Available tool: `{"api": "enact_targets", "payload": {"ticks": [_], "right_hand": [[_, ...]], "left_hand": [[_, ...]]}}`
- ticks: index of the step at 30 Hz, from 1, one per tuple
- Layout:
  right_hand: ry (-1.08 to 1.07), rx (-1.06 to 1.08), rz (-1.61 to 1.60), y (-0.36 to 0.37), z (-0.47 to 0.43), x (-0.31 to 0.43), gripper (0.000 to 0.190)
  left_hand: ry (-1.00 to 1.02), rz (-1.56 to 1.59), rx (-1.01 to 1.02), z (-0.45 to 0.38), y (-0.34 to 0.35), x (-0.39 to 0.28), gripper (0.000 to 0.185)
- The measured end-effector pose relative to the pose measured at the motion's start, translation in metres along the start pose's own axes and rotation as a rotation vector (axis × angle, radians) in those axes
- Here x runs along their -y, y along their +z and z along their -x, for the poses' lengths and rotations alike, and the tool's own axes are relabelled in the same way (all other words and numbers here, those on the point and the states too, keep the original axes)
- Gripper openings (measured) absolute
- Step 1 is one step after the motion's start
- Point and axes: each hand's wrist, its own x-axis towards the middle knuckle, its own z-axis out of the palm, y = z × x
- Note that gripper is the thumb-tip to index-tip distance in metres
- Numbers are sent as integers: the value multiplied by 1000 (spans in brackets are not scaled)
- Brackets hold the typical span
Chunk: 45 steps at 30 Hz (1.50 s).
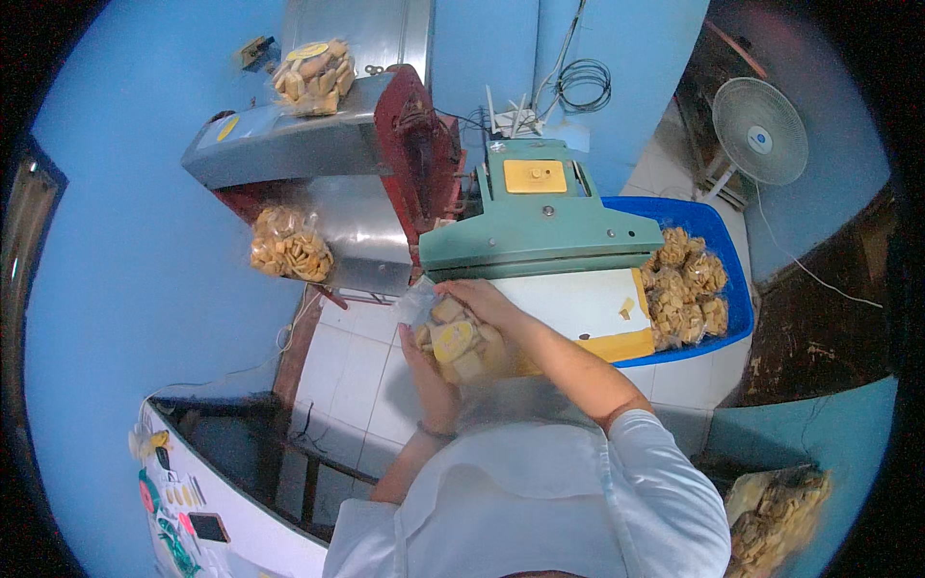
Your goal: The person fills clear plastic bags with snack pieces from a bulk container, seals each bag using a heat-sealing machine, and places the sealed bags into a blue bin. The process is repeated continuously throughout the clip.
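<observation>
Between my two hands is a clear plastic bag of light-brown snack pieces (466, 347) bearing a yellow oval label. My left hand (432, 383) supports its left side from below. My right hand (480, 303) grips the upper part, near the loose plastic of the mouth. Just beyond the hands stands a green bag sealing machine (542, 231) with a long horizontal jaw. Its white work shelf (564, 300), edged with yellow tape, lies to the right of the bag, partly behind my right forearm.
Filled bags lie in a blue plastic tub (741, 289) at right. More bags rest on a metal machine (289, 144) and its lower ledge at left. A white table (253, 535) with a phone stands lower left, a large filled bag (777, 520) lower right, a fan (760, 131) upper right.
</observation>
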Motion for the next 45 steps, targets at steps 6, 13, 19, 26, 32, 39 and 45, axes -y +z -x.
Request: {"api": "enact_targets", "payload": {"ticks": [6,13,19,26,32,39,45], "right_hand": [[29,-121,-53,0,-28,5,35],[-160,-369,-281,7,8,-3,35],[-312,-876,-396,-7,31,-19,23],[-335,-1002,-377,-72,75,-17,17],[-283,-996,-238,-73,87,-6,16],[-477,-997,-93,-103,112,4,21],[-592,-972,168,-106,109,39,18]], "left_hand": [[-122,281,-1,-36,7,-14,66],[-72,160,8,-68,-2,-6,67],[94,-266,126,-97,15,22,51],[127,-468,220,-72,87,36,34],[245,-202,234,-86,72,31,22],[933,-1122,-262,-291,-87,-70,24],[228,-1703,-303,-376,-170,-106,25]]}}
